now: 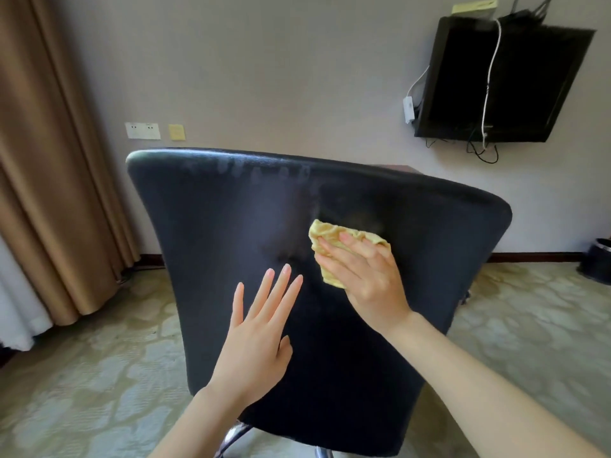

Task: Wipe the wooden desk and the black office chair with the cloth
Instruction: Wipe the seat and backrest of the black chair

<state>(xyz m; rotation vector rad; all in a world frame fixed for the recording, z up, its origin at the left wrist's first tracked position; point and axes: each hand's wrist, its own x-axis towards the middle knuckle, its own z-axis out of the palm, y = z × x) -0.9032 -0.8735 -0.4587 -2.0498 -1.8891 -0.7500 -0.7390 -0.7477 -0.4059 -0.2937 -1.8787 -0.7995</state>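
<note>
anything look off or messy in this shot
Yes: pale streaks smear the upper back of the black office chair, above the cloth under the right hand; loose cables dangle untidily around the wall-mounted screen.

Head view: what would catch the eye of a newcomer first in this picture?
The broad back of the black office chair fills the middle of the view. On it, right of centre, the right hand presses a crumpled yellow cloth, and the left hand is spread open just lower left of it. A dark television with dangling cables hangs on the wall at upper right.
</note>
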